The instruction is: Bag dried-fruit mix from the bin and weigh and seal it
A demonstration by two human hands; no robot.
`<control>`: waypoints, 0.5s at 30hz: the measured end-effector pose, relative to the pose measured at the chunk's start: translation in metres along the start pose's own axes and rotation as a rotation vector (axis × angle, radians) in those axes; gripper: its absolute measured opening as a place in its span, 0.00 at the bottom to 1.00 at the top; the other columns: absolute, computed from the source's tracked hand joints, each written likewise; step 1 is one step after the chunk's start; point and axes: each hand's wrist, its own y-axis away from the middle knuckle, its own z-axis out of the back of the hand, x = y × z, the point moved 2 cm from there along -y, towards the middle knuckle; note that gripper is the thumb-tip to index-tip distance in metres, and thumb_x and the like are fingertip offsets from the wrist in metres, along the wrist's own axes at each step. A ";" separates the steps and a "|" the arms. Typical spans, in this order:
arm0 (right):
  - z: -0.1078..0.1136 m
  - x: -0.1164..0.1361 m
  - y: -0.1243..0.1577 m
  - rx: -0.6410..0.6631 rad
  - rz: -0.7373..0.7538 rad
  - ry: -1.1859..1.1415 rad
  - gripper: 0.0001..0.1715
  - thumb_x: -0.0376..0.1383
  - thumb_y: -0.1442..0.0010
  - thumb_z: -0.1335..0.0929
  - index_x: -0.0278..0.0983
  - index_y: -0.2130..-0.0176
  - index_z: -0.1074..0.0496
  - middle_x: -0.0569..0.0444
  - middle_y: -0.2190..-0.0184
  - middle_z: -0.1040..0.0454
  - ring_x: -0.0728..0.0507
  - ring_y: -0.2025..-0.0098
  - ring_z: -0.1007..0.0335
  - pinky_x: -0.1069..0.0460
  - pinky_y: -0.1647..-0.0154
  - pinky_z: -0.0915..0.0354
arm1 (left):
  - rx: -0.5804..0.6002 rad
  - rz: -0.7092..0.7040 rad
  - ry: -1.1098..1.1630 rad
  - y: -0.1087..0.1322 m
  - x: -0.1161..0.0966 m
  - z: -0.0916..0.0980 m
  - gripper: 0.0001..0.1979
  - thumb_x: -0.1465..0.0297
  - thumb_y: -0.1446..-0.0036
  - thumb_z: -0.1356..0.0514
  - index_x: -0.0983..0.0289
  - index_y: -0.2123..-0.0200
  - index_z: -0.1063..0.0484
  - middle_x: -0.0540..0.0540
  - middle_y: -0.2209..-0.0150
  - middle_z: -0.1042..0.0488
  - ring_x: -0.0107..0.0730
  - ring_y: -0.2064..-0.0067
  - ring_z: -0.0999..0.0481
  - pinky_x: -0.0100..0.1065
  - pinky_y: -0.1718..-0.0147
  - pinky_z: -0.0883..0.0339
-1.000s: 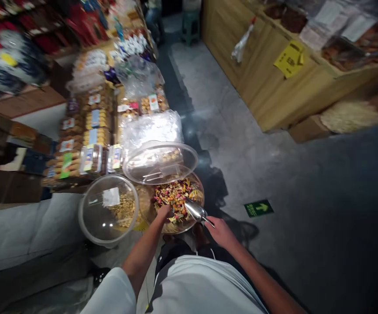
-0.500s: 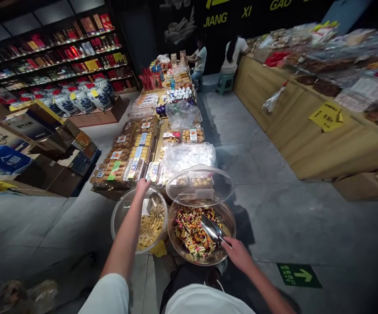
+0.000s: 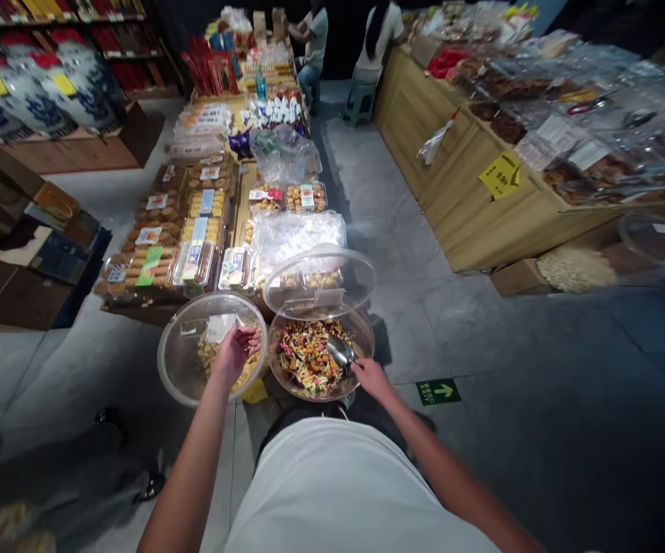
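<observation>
My right hand (image 3: pixel 370 376) grips the handle of a metal scoop (image 3: pixel 341 352), whose bowl lies in the colourful dried fruit mix of a round clear bowl (image 3: pixel 361 326). That bowl's clear lid (image 3: pixel 318 280) stands propped open above it. My left hand (image 3: pixel 233 355) hovers over the neighbouring clear bowl (image 3: pixel 171 369) of pale yellow snacks, on its transparent cover. Its fingers are curled and what they hold is hidden.
A long table (image 3: pixel 137 311) of packaged biscuits and plastic bags stretches ahead. A wooden counter (image 3: pixel 453 184) with a yellow price tag (image 3: pixel 501 174) runs on the right. Two people (image 3: pixel 344 34) sit at the far end. Boxes (image 3: pixel 33 253) and jars are stacked on the left.
My left hand drew back from the far rim of the left bowl to its middle. The scoop stays in the fruit mix. The view tilted down and shifted.
</observation>
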 end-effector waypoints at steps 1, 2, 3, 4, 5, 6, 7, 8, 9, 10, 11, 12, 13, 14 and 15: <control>0.002 0.002 -0.005 0.003 -0.003 0.023 0.20 0.40 0.35 0.38 0.37 0.75 0.29 0.52 0.74 0.24 0.42 0.67 0.28 0.54 0.66 0.42 | 0.063 0.006 0.182 0.021 0.006 -0.010 0.38 0.44 0.29 0.61 0.65 0.50 0.21 0.66 0.52 0.17 0.44 0.53 0.17 0.44 0.54 0.20; 0.004 0.003 -0.011 0.009 -0.003 0.045 0.20 0.39 0.34 0.38 0.37 0.75 0.28 0.51 0.74 0.23 0.42 0.67 0.27 0.54 0.67 0.42 | 0.104 0.011 0.362 0.038 0.010 -0.019 0.38 0.42 0.30 0.59 0.65 0.50 0.20 0.66 0.49 0.17 0.46 0.50 0.17 0.46 0.51 0.21; 0.005 0.005 -0.017 0.018 -0.001 0.072 0.20 0.38 0.33 0.38 0.36 0.73 0.26 0.51 0.73 0.22 0.42 0.67 0.27 0.54 0.67 0.42 | 0.116 0.013 0.506 0.050 0.014 -0.027 0.37 0.41 0.31 0.54 0.65 0.51 0.20 0.67 0.48 0.17 0.48 0.48 0.18 0.48 0.48 0.22; 0.005 0.008 -0.023 0.029 -0.005 0.107 0.20 0.38 0.33 0.38 0.35 0.72 0.25 0.50 0.72 0.22 0.42 0.66 0.27 0.54 0.67 0.42 | 0.104 0.010 0.581 0.058 0.016 -0.034 0.34 0.41 0.33 0.48 0.65 0.53 0.19 0.66 0.48 0.18 0.48 0.47 0.18 0.49 0.47 0.22; 0.004 0.010 -0.029 0.045 -0.011 0.147 0.21 0.38 0.32 0.38 0.34 0.71 0.23 0.49 0.71 0.21 0.42 0.66 0.26 0.54 0.66 0.41 | 0.076 -0.004 0.566 0.062 0.019 -0.038 0.31 0.42 0.36 0.42 0.64 0.54 0.19 0.65 0.48 0.17 0.47 0.48 0.18 0.48 0.48 0.22; 0.003 0.013 -0.036 0.062 -0.020 0.190 0.21 0.37 0.31 0.38 0.33 0.69 0.22 0.47 0.70 0.20 0.42 0.64 0.25 0.54 0.65 0.40 | 0.037 -0.032 0.488 0.063 0.023 -0.041 0.28 0.45 0.40 0.36 0.64 0.54 0.19 0.63 0.49 0.17 0.45 0.49 0.18 0.46 0.48 0.23; 0.001 0.016 -0.042 0.078 -0.031 0.234 0.21 0.37 0.30 0.38 0.32 0.66 0.20 0.45 0.67 0.18 0.41 0.62 0.23 0.54 0.63 0.39 | -0.004 -0.069 0.372 0.063 0.027 -0.042 0.26 0.47 0.42 0.33 0.64 0.55 0.18 0.62 0.50 0.17 0.43 0.51 0.18 0.44 0.49 0.23; -0.002 0.019 -0.049 0.095 -0.049 0.282 0.21 0.37 0.29 0.38 0.31 0.62 0.19 0.43 0.63 0.17 0.40 0.59 0.22 0.54 0.61 0.37 | -0.040 -0.107 0.242 0.061 0.032 -0.041 0.24 0.49 0.43 0.32 0.64 0.55 0.18 0.61 0.52 0.17 0.42 0.53 0.18 0.43 0.50 0.24; -0.005 0.021 -0.056 0.117 -0.072 0.328 0.21 0.36 0.28 0.38 0.30 0.57 0.18 0.39 0.59 0.17 0.39 0.56 0.21 0.54 0.58 0.36 | -0.072 -0.141 0.126 0.060 0.038 -0.040 0.23 0.51 0.41 0.33 0.64 0.56 0.17 0.61 0.53 0.17 0.41 0.54 0.19 0.42 0.51 0.24; -0.009 0.022 -0.064 0.144 -0.099 0.370 0.21 0.36 0.28 0.39 0.28 0.53 0.19 0.36 0.54 0.17 0.38 0.53 0.21 0.53 0.56 0.35 | -0.107 -0.167 0.035 0.059 0.045 -0.038 0.22 0.51 0.40 0.34 0.64 0.55 0.17 0.61 0.53 0.17 0.40 0.55 0.19 0.41 0.52 0.24; -0.013 0.023 -0.073 0.174 -0.123 0.405 0.22 0.35 0.27 0.39 0.27 0.50 0.19 0.34 0.51 0.18 0.37 0.50 0.21 0.53 0.53 0.34 | -0.136 -0.183 -0.024 0.059 0.051 -0.035 0.22 0.52 0.38 0.36 0.63 0.54 0.16 0.61 0.52 0.18 0.40 0.55 0.20 0.40 0.53 0.24; -0.018 0.022 -0.081 0.205 -0.142 0.431 0.22 0.34 0.27 0.38 0.27 0.47 0.20 0.33 0.48 0.19 0.37 0.48 0.21 0.52 0.52 0.33 | -0.153 -0.194 -0.056 0.059 0.058 -0.033 0.21 0.53 0.36 0.38 0.62 0.53 0.17 0.61 0.50 0.19 0.40 0.53 0.20 0.40 0.53 0.24; -0.024 0.022 -0.091 0.237 -0.152 0.446 0.22 0.34 0.28 0.37 0.27 0.44 0.21 0.34 0.46 0.19 0.36 0.46 0.22 0.52 0.50 0.33 | -0.161 -0.198 -0.067 0.061 0.065 -0.031 0.21 0.53 0.35 0.39 0.62 0.51 0.17 0.61 0.48 0.19 0.41 0.51 0.20 0.40 0.53 0.24; -0.029 0.021 -0.100 0.265 -0.155 0.456 0.22 0.34 0.29 0.35 0.28 0.42 0.23 0.34 0.45 0.20 0.36 0.45 0.22 0.51 0.49 0.33 | -0.166 -0.196 -0.068 0.063 0.071 -0.029 0.21 0.54 0.34 0.40 0.61 0.51 0.17 0.61 0.47 0.20 0.42 0.49 0.20 0.39 0.52 0.24; -0.035 0.020 -0.110 0.282 -0.155 0.471 0.23 0.35 0.30 0.33 0.29 0.40 0.24 0.35 0.43 0.21 0.35 0.44 0.22 0.51 0.48 0.32 | -0.172 -0.186 -0.064 0.067 0.079 -0.027 0.20 0.54 0.33 0.41 0.61 0.51 0.17 0.61 0.46 0.20 0.42 0.47 0.21 0.39 0.52 0.24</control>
